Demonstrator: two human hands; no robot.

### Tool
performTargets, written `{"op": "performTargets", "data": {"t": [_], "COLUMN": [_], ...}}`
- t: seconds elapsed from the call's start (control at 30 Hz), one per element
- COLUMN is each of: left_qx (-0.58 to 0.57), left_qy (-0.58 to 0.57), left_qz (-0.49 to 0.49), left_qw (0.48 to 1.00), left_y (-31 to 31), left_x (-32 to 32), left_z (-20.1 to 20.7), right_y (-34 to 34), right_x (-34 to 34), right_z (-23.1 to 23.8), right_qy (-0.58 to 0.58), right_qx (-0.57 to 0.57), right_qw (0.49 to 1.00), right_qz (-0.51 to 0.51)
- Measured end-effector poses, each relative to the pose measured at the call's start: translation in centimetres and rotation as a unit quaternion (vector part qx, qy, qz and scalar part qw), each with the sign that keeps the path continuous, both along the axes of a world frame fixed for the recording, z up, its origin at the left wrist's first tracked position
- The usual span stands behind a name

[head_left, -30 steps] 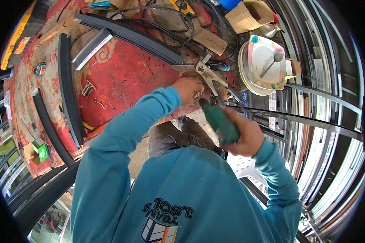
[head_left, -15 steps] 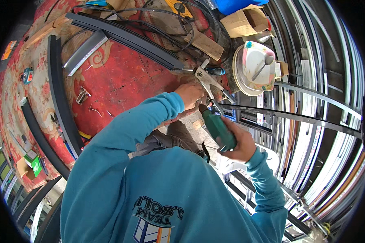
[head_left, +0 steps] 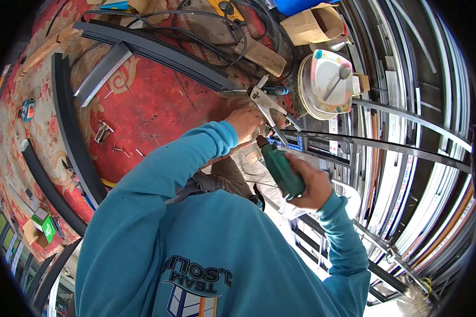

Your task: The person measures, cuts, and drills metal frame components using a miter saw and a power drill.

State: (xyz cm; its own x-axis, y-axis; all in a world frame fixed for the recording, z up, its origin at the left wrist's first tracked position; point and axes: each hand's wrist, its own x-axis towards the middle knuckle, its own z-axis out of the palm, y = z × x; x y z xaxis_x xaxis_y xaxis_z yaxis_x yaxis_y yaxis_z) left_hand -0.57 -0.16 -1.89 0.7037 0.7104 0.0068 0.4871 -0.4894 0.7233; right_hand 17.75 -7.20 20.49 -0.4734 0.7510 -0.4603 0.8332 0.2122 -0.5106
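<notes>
My right hand [head_left: 313, 185] is wrapped round a green power drill [head_left: 284, 171], whose chuck points up and left at the table's edge. Close to the drill's tip is my left hand [head_left: 245, 124], fingers bent together; whatever they hold is hidden. A long dark metal profile [head_left: 365, 142] runs rightward from near those fingers. Just beyond my hands lies a silver two-handled tool [head_left: 265, 104] resembling a hand riveter. Behind it is a screwdriver [head_left: 275, 90] with a blue and black handle.
Dark grey profiles [head_left: 158, 55] lie across the red patterned table [head_left: 148, 100], with a small metal fitting [head_left: 103, 131] and loose rivets or nails. Right of the table stand stacked plates [head_left: 322, 95] with a spoon, a cardboard box [head_left: 312, 26] and racked metal lengths [head_left: 402, 174]. Black cable [head_left: 206, 16] coils behind.
The view has shifted slightly, so the table things sit a little farther left. Both hands keep nearly the same pose, with the drill still in my right hand by the left fingers.
</notes>
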Motion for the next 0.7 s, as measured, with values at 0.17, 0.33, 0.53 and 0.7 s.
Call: {"op": "performTargets", "data": {"t": [0.17, 0.33, 0.53, 0.7], "left_qx": [0.020, 0.022, 0.008, 0.002], "left_qy": [-0.015, -0.025, -0.018, -0.052], "left_qz": [0.007, 0.002, 0.011, 0.012], "left_qw": [1.000, 0.999, 1.000, 0.999], "left_y": [0.1, 0.2, 0.2, 0.3], "left_x": [0.4, 0.2, -0.2, 0.0], "left_z": [-1.0, -0.4, 0.0, 0.1], "right_y": [-1.7, -0.4, 0.0, -0.5], "right_x": [1.0, 0.5, 0.4, 1.5], "right_z": [-2.1, -0.7, -0.1, -1.3], "right_qy": [0.127, 0.019, 0.074, 0.199], "right_qx": [-0.065, -0.045, -0.107, -0.220], "right_qw": [0.959, 0.994, 0.982, 0.889], "right_qz": [-0.246, -0.096, -0.133, -0.349]}}
